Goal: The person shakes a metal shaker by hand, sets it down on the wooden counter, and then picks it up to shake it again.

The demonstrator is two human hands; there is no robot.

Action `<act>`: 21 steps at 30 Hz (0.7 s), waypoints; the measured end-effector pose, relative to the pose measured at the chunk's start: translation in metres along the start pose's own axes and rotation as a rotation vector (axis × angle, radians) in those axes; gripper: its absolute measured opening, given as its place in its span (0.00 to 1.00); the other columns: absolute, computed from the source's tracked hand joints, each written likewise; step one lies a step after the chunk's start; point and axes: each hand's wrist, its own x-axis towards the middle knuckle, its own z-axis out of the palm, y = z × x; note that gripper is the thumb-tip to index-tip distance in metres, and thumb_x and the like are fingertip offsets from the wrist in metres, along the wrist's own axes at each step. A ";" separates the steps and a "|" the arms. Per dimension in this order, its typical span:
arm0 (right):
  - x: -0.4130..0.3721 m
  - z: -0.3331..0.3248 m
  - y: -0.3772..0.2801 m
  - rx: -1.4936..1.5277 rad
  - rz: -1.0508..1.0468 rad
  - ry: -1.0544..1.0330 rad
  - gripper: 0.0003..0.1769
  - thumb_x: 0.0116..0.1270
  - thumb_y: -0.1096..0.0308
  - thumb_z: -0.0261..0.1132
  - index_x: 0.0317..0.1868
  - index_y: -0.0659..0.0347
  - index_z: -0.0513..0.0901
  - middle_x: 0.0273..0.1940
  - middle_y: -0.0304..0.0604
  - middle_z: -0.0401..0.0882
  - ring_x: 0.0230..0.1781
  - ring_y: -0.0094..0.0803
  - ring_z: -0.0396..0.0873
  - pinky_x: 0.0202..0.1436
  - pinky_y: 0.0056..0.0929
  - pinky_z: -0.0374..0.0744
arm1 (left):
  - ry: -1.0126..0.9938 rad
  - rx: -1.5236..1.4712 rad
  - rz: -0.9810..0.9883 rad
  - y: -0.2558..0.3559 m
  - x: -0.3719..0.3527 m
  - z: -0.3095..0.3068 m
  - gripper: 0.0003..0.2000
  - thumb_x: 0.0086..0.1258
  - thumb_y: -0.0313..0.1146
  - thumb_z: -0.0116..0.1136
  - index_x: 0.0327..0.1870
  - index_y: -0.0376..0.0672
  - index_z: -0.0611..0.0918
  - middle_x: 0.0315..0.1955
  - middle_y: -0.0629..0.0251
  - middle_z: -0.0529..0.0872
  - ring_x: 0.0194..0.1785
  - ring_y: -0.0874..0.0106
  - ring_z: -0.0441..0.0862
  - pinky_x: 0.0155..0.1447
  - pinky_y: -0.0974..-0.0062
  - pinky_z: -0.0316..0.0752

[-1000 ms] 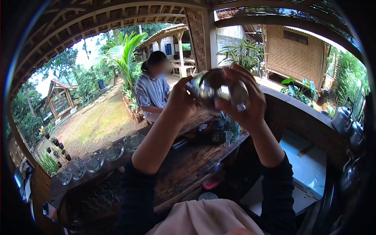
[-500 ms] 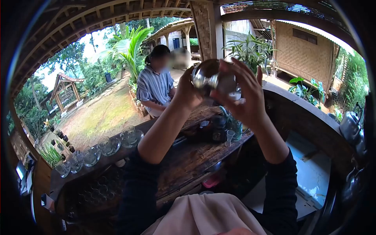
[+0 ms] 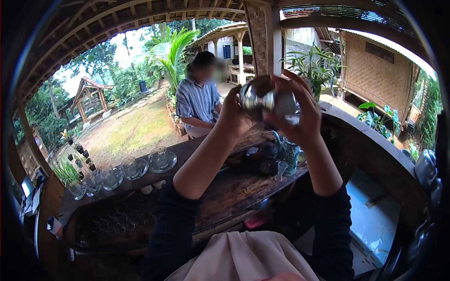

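If its smooth surface slides under the fingers, the shiny metal vessel, held above the worktop with left hand and right hand clamped around it in one grip, could drop onto the small clear cup near the worktop's front edge.

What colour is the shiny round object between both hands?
The object is silver, with dark reflections; head view shows it best.

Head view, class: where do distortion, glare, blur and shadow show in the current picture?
Head view: the roof curves, fisheye-like, towards blackened corners; head view: bright highlights on the shiny metal vessel, sky washed out; head view: a blurred patch over part of the other person; head view: deep shadow below the wooden counter hides detail.
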 end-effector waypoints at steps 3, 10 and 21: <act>-0.031 -0.024 -0.051 -0.402 -0.620 -0.038 0.19 0.57 0.56 0.68 0.49 0.48 0.80 0.49 0.35 0.81 0.57 0.39 0.75 0.65 0.48 0.64 | -0.340 -0.061 -0.002 0.001 -0.027 0.035 0.23 0.71 0.50 0.47 0.59 0.43 0.70 0.50 0.59 0.79 0.53 0.69 0.79 0.57 0.67 0.75; -0.008 0.007 0.000 -0.024 -0.306 -0.012 0.22 0.54 0.65 0.69 0.51 0.56 0.77 0.54 0.46 0.78 0.56 0.41 0.76 0.61 0.39 0.71 | -0.328 -0.044 -0.015 0.011 0.009 0.006 0.20 0.73 0.43 0.46 0.58 0.39 0.70 0.55 0.53 0.76 0.51 0.64 0.80 0.52 0.66 0.79; -0.019 -0.003 -0.028 -0.254 -0.605 0.065 0.26 0.54 0.66 0.66 0.55 0.62 0.76 0.55 0.51 0.75 0.54 0.42 0.77 0.58 0.38 0.73 | -0.895 0.640 0.596 0.018 -0.035 0.071 0.23 0.71 0.40 0.53 0.62 0.41 0.63 0.54 0.59 0.72 0.52 0.72 0.77 0.55 0.70 0.74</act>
